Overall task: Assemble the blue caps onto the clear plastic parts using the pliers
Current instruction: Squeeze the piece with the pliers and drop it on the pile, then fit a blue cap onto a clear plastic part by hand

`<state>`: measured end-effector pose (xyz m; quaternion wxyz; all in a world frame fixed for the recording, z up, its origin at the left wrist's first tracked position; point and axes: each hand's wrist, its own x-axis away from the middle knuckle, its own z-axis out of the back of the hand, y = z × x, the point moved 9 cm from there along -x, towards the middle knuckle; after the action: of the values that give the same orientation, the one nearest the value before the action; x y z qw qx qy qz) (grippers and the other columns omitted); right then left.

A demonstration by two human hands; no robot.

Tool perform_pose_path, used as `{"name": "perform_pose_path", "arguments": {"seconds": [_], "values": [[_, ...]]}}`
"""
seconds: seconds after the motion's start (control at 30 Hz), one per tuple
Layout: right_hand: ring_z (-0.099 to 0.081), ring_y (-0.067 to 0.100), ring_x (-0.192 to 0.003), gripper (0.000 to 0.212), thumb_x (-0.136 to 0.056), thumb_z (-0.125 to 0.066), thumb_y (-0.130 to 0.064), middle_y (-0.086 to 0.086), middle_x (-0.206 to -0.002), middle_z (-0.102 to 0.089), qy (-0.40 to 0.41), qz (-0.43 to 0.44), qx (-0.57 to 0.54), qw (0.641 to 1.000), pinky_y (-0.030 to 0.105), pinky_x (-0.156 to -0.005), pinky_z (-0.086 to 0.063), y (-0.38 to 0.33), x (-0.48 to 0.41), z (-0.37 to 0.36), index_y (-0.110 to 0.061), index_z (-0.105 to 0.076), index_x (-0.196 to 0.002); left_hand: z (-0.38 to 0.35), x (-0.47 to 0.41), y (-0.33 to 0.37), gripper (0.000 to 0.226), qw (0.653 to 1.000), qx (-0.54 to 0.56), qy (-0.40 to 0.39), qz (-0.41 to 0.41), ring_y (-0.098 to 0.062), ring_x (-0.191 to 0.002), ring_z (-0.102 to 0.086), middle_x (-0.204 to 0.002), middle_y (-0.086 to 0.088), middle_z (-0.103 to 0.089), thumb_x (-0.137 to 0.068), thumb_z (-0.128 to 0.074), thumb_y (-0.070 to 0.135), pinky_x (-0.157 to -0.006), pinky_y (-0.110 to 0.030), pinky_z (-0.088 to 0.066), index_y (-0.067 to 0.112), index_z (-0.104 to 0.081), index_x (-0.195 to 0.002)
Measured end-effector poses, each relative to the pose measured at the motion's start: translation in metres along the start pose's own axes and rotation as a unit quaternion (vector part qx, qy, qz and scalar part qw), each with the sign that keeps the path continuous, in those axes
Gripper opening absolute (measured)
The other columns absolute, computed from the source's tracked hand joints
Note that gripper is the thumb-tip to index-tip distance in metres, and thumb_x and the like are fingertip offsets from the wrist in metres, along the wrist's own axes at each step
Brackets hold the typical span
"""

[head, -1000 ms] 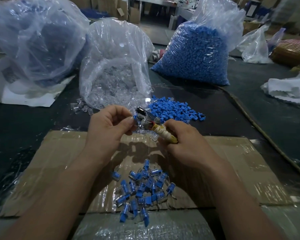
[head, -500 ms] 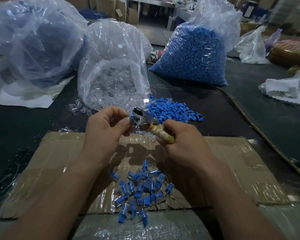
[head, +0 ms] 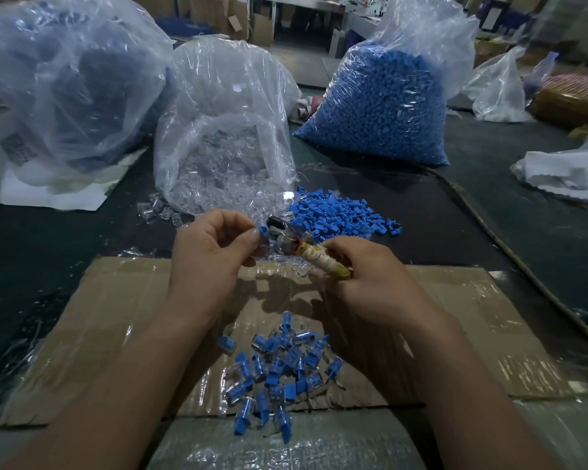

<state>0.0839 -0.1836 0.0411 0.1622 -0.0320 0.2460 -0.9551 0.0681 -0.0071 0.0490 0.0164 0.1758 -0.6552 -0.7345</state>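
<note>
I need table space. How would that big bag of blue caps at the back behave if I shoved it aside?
The bag of blue caps looks packed full and wide at its base, so probably heavy and unlikely to tip. Its thin, crinkled plastic would likely give and slump rather than slide stiffly. The top looks open, so caps might spill.

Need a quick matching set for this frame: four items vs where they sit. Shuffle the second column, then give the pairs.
Items:
1. pliers
2. loose blue caps
3. assembled parts
4. bag of clear parts

Places:
A. heaped on the cardboard between the forearms
B. standing behind the left hand
C. held in the right hand
D. piled on the dark table beyond the hands

Pairs: 1-C, 2-D, 3-A, 4-B
</note>
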Motion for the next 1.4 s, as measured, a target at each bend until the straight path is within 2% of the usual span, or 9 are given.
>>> {"name": "perform_pose_path", "arguments": {"seconds": [0.17, 0.47, 0.73, 0.83, 0.93, 1.0, 1.1, 1.27, 1.4], "values": [[-0.046, 0.010, -0.086, 0.029, -0.084, -0.060, -0.022, -0.009, -0.096, -0.049, -0.030, -0.007, 0.041, 0.999, 0.029, -0.068, -0.036, 0.005, 0.000, -0.003, -0.029, -0.053, -0.111, 0.014, -0.007, -0.001, 0.018, 0.998, 0.060, 0.011, 0.026, -0.005, -0.061, -0.064, -0.067, 0.001, -0.068, -0.082, -0.059, -0.001, -0.054, -0.013, -0.050, 0.016, -0.063, -0.077], [-0.049, 0.009, -0.087, 0.039, -0.066, -0.075, -0.048, -0.011, -0.094, -0.055, -0.055, -0.003, 0.092, 0.994, 0.028, -0.070, -0.040, 0.000, 0.001, -0.013, -0.033, -0.057, -0.098, -0.042, 0.026, -0.011, 0.009, 0.930, 0.074, -0.323, 0.158, -0.014, -0.052, -0.063, -0.061, -0.008, -0.067, -0.056, -0.070, 0.011, -0.049, -0.019, -0.049, 0.013, -0.070, -0.065], [-0.038, 0.008, -0.100, 0.076, -0.058, -0.076, -0.056, -0.010, -0.108, -0.045, -0.085, -0.017, 0.098, 0.991, 0.028, -0.079, -0.033, 0.005, 0.001, -0.020, -0.033, -0.046, -0.124, -0.064, 0.054, -0.015, 0.013, 0.842, -0.033, -0.523, 0.127, -0.008, -0.067, -0.065, -0.073, 0.001, -0.071, -0.062, -0.072, 0.025, -0.061, -0.016, -0.051, 0.023, -0.075, -0.074], [-0.038, 0.008, -0.104, 0.079, -0.057, -0.077, -0.056, -0.010, -0.110, -0.044, -0.095, -0.016, 0.086, 0.992, 0.028, -0.082, -0.035, 0.006, 0.001, -0.020, -0.033, -0.045, -0.125, -0.057, 0.043, -0.012, 0.019, 0.884, -0.015, -0.452, 0.117, -0.014, -0.061, -0.063, -0.071, -0.007, -0.070, -0.059, -0.073, 0.027, -0.057, -0.020, -0.052, 0.016, -0.074, -0.074], [-0.037, 0.007, -0.103, 0.080, -0.058, -0.076, -0.057, -0.011, -0.112, -0.044, -0.107, -0.020, 0.068, 0.992, 0.030, -0.085, -0.037, 0.007, 0.002, -0.021, -0.034, -0.045, -0.128, -0.031, 0.019, -0.021, 0.006, 0.949, 0.078, -0.246, 0.181, -0.012, -0.052, -0.061, -0.064, -0.005, -0.066, -0.062, -0.070, 0.015, -0.048, -0.020, -0.049, 0.011, -0.071, -0.067], [-0.039, 0.008, -0.104, 0.077, -0.061, -0.074, -0.058, -0.010, -0.117, -0.047, -0.104, -0.026, 0.056, 0.993, 0.031, -0.087, -0.037, 0.009, 0.002, -0.019, -0.033, -0.046, -0.129, 0.000, -0.002, -0.027, 0.008, 0.987, -0.011, -0.086, 0.133, -0.009, -0.059, -0.062, -0.068, 0.002, -0.066, -0.071, -0.069, 0.010, -0.052, -0.022, -0.049, 0.018, -0.069, -0.072], [-0.046, 0.010, -0.104, 0.065, -0.068, -0.068, -0.058, -0.011, -0.112, -0.050, -0.091, -0.033, 0.037, 0.995, 0.033, -0.089, -0.041, 0.010, 0.003, -0.014, -0.031, -0.051, -0.125, 0.036, -0.021, -0.025, 0.022, 0.981, -0.178, 0.066, 0.050, -0.010, -0.073, -0.059, -0.085, 0.004, -0.064, -0.081, -0.065, 0.006, -0.068, -0.031, -0.048, 0.023, -0.065, -0.095], [-0.045, 0.007, -0.096, 0.045, -0.078, -0.061, -0.054, -0.008, -0.110, -0.054, -0.021, -0.038, 0.022, 0.999, 0.029, -0.078, -0.037, 0.014, 0.000, 0.001, -0.028, -0.058, -0.115, 0.032, -0.033, -0.037, 0.031, 0.934, -0.357, 0.032, -0.003, -0.015, -0.091, -0.053, -0.115, -0.006, -0.058, -0.086, -0.057, 0.000, -0.084, -0.029, -0.037, 0.016, -0.065, -0.111], [-0.045, 0.007, -0.102, 0.036, -0.086, -0.056, -0.047, -0.007, -0.120, -0.054, 0.032, -0.056, 0.022, 0.998, 0.025, -0.081, -0.032, 0.024, -0.002, 0.013, -0.027, -0.059, -0.115, 0.022, -0.034, -0.046, 0.028, 0.913, -0.407, -0.026, 0.004, -0.026, -0.105, -0.057, -0.115, -0.010, -0.062, -0.087, -0.058, 0.003, -0.092, -0.036, -0.041, 0.014, -0.067, -0.110]]}}
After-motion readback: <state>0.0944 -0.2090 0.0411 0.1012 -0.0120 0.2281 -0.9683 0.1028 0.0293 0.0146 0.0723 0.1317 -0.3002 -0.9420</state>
